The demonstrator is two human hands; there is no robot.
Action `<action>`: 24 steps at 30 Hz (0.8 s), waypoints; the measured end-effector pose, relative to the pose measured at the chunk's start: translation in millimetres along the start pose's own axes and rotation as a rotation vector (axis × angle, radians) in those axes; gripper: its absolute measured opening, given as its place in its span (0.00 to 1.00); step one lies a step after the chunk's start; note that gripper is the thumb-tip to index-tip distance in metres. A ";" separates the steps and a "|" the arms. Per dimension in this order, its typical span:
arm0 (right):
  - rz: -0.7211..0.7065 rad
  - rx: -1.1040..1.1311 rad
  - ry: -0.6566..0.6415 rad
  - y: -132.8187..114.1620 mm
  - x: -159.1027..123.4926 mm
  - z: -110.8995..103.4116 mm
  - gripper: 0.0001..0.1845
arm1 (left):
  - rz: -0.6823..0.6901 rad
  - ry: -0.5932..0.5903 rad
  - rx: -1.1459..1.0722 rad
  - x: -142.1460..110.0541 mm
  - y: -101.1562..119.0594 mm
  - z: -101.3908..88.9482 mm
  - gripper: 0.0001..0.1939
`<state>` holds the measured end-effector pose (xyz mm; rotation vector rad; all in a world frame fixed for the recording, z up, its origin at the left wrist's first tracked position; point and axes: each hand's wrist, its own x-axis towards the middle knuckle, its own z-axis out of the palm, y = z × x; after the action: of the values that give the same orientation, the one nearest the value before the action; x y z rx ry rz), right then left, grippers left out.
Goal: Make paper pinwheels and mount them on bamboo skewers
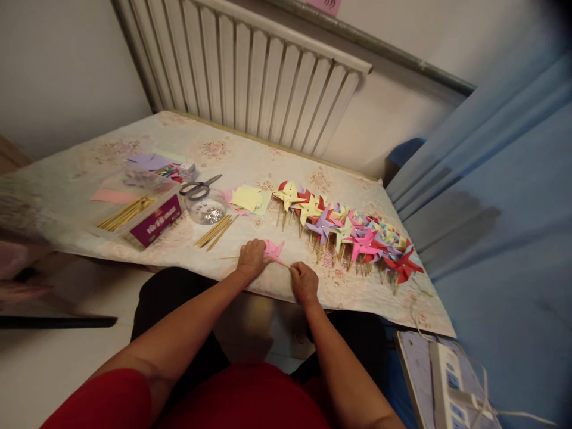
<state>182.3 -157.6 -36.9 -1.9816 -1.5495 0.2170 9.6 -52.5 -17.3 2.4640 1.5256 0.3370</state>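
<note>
Near the table's front edge, my left hand (252,259) is closed at the left side of a pink paper pinwheel (273,251). My right hand (305,282) pinches the end of a thin wooden stick (284,263) that runs from the pinwheel's lower right. Another thin stick end (229,257) shows left of my left hand; whether it belongs to the same stick is hidden. Beyond my hands lie several loose wooden sticks (216,232) and a stack of yellow paper squares (247,199). Many finished-looking pinwheels (342,229) in red, yellow, purple and pink cover the right side.
Left of centre are a clear plastic box (156,223) with sticks, scissors (199,187) and a clear round container (206,208) of small shiny pieces. A radiator (250,71) lines the wall, a blue curtain (504,196) hangs right, and a power strip (449,381) sits lower right.
</note>
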 end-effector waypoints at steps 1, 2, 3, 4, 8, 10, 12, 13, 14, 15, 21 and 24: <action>0.000 -0.002 -0.005 -0.1 0.0 -0.3 0.11 | -0.002 -0.002 0.000 0.0 0.2 -0.2 0.19; -0.001 -0.003 -0.008 -0.1 0.0 -0.6 0.12 | -0.003 -0.004 0.000 0.0 0.4 -0.2 0.19; -0.004 -0.002 -0.011 -0.1 0.0 -0.9 0.12 | -0.006 -0.005 0.000 0.0 0.4 -0.1 0.19; -0.008 0.001 -0.011 0.0 0.0 -1.2 0.12 | -0.006 -0.004 -0.001 0.0 0.4 0.2 0.19; -0.018 0.028 -0.002 0.9 -0.1 -1.8 0.12 | 0.000 -0.007 -0.008 0.2 -0.2 1.4 0.19; -0.013 0.036 0.002 1.5 -0.1 -1.3 0.12 | 0.000 -0.011 -0.014 0.2 -0.5 1.7 0.19; -0.009 0.036 0.008 2.0 -0.1 -0.3 0.12 | 0.000 -0.012 -0.023 0.1 -0.6 1.6 0.19; -0.007 0.034 0.011 2.1 -0.1 0.2 0.12 | -0.002 -0.012 -0.025 -0.1 -0.5 1.5 0.19; -0.006 0.031 0.015 2.2 -0.1 0.8 0.12 | -0.004 -0.013 -0.025 -0.2 -0.4 1.3 0.19; -0.006 0.026 0.020 2.2 -0.1 1.3 0.11 | -0.005 -0.013 -0.023 -0.4 -0.3 1.1 0.19; -0.020 0.020 0.015 2.7 -0.1 1.2 0.11 | -0.005 0.001 -0.007 -1.3 0.1 1.8 0.18; -0.013 0.048 0.012 3.0 -0.1 0.3 0.12 | 0.008 0.025 -0.002 -1.3 -0.6 3.6 0.19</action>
<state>184.6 -158.0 -38.9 -1.9320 -1.5347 0.2342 9.7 -53.7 -21.0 2.4736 1.5249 0.3728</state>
